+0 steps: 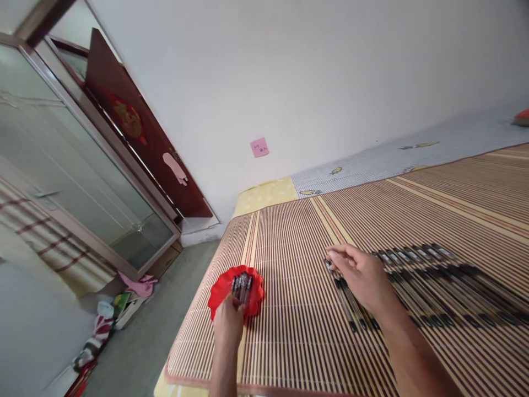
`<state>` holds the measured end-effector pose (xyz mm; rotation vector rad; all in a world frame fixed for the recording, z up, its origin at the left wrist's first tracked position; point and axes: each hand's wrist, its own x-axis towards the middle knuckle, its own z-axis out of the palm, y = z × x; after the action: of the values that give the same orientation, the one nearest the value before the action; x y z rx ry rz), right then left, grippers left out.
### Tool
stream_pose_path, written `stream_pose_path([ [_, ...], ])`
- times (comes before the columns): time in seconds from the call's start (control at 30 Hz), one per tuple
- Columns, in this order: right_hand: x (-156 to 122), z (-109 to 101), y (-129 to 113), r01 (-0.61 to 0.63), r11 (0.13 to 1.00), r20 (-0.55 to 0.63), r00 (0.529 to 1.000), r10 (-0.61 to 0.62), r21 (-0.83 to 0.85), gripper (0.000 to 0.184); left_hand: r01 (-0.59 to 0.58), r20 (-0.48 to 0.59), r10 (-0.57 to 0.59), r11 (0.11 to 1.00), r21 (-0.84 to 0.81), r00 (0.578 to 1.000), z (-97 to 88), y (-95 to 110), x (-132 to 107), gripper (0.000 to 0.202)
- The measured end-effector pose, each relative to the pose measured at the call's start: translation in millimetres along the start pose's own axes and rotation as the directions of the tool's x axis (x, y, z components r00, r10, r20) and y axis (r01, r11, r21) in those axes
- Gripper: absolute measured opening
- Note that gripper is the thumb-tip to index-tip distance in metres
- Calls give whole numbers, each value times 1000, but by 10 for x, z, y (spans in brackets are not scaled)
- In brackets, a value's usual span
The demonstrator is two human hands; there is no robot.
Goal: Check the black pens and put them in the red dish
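Observation:
My left hand [228, 322] is at the near side of a red scalloped dish [215, 295], its fingers closed around the lower end of a pen among several pens [243, 284] lying in the dish. My right hand [359, 273] is over the striped mat, thumb and fingertips pinched at the top end of a dark pen [343, 298] at the left of a row. Beside and partly behind that hand and forearm, several more pens [438, 275] lie side by side, slanting the same way.
A striped bamboo mat [285, 336] covers the bed. Behind it runs a patterned sheet [355, 165] along a white wall with a pink note [259, 147]. At left are a glass door [95, 149], a dark red door [136, 121] and things on the floor [103, 325].

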<state>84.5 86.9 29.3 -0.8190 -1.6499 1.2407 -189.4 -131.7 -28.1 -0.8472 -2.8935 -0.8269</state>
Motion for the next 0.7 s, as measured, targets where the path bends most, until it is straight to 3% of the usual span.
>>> stream_pose_path([
  [0.33,-3,-16,3,-2,999,40,999,4,-50,42,6,48,-11,995,98,999,6,116,-34,5],
  [0.7,3,6,2,21,998,39,999,-19,-54,38,25,-5,-25,988,154,1000,-26,218,-135,8],
])
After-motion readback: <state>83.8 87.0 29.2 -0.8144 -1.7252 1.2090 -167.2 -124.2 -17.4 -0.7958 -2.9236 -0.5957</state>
